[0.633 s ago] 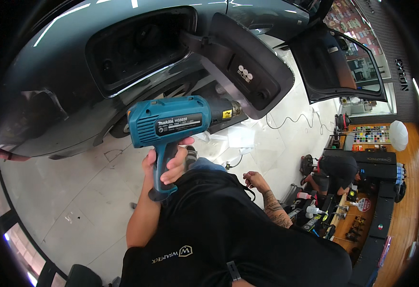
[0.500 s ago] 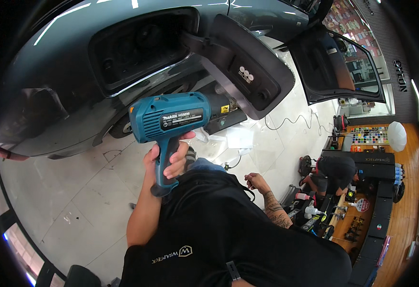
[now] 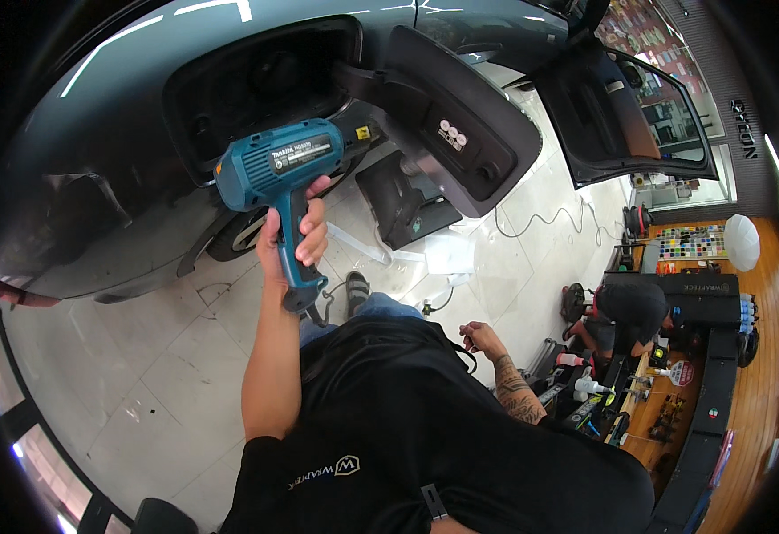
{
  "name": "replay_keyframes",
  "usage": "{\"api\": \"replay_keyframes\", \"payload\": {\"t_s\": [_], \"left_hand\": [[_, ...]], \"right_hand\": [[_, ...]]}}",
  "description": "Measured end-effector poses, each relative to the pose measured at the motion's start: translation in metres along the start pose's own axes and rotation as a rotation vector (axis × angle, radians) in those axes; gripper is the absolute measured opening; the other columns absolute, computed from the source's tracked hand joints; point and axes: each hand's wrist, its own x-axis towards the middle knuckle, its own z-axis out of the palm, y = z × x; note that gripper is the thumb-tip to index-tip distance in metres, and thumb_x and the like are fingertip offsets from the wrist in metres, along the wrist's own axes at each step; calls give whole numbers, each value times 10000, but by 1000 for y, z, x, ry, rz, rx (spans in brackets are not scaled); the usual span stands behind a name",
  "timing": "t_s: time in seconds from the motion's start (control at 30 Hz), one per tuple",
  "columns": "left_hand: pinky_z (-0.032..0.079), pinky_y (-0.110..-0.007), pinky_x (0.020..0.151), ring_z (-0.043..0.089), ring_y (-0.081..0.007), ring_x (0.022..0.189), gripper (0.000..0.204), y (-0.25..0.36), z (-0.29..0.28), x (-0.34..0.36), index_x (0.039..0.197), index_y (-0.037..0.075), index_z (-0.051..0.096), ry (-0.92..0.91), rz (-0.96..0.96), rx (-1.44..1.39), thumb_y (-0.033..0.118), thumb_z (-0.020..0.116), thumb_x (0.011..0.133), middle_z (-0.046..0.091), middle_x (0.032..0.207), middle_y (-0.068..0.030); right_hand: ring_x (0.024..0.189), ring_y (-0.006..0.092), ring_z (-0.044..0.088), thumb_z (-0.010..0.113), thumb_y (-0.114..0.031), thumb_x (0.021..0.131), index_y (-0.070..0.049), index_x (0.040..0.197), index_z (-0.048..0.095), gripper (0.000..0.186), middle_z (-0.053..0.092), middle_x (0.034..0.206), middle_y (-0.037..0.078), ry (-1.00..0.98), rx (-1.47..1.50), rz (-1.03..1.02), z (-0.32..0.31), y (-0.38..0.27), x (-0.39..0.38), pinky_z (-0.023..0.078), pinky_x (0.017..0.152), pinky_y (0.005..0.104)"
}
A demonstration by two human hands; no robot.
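My left hand (image 3: 303, 238) is wrapped round the handle of a teal and black heat gun (image 3: 275, 165). The gun's nozzle points up and right, toward the hinge of a dark, open fuel flap (image 3: 461, 125). Behind the gun lies the black filler recess (image 3: 256, 76) in the grey car's side (image 3: 78, 214); the gun's body overlaps its lower edge in view. At waist height, away from the car, my right hand (image 3: 481, 338) has its fingers curled together in a pinch. Whatever it may hold is too small to make out.
An open car door (image 3: 625, 125) stands at the upper right. On the tiled floor lie a black panel (image 3: 407, 200), white sheets (image 3: 449, 255) and a cable (image 3: 541, 227). Another person (image 3: 625, 311) bends over beside a tool cart (image 3: 576, 392) at the right.
My left hand has raised the heat gun upward and slightly left, and its nozzle has swung up toward the flap's hinge. My right hand stays nearly in place.
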Motion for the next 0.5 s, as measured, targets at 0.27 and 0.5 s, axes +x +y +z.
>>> {"api": "replay_keyframes", "payload": {"t_s": [0.27,0.5], "left_hand": [[416,-226,436,462,-107,489,749,2,-3,1,1326,-138,173,6,-43,-66,344,543,888,424,769,-71],[421,-230,411,477,-115,475,772,-12,12,-21,1331,-133,166,9,-170,-125,338,570,874,431,759,-80]], "right_hand": [[496,110,516,539,-276,885,-43,805,590,252,540,596,18,7,0,25,7,32,0,404,449,256],[465,129,550,566,-281,864,-18,820,605,270,558,594,41,4,12,21,19,41,3,416,410,247]]}}
